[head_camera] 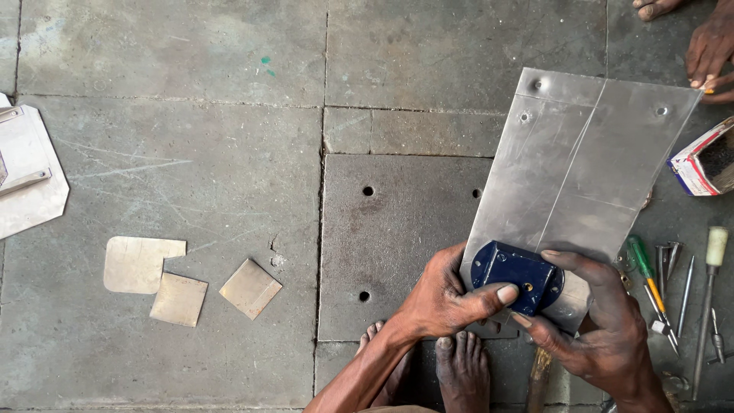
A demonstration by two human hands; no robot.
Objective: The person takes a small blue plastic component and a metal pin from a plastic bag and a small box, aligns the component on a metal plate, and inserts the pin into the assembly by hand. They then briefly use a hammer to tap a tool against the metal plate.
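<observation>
Two hands press a dark blue oval metal lock body [517,277] onto a scratched grey sheet-metal plate [575,164].

Left hand [442,297] clamps its near edge with the thumb; right hand [598,321] grips the opposite end. Screwdrivers [673,294] lie right, brass offcuts [180,283] left on the stone floor [191,153].

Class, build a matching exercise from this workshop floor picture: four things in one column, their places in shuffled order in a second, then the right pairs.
Things
1. dark blue metal part
2. small brass-coloured pieces
3. green-handled screwdriver
4. open cardboard box

Places
A. right edge, beside the sheet
B. left, bare on the floor
C. among loose tools, right of the sheet
D. on the metal sheet, between both hands

Pairs: 1-D, 2-B, 3-C, 4-A
</observation>
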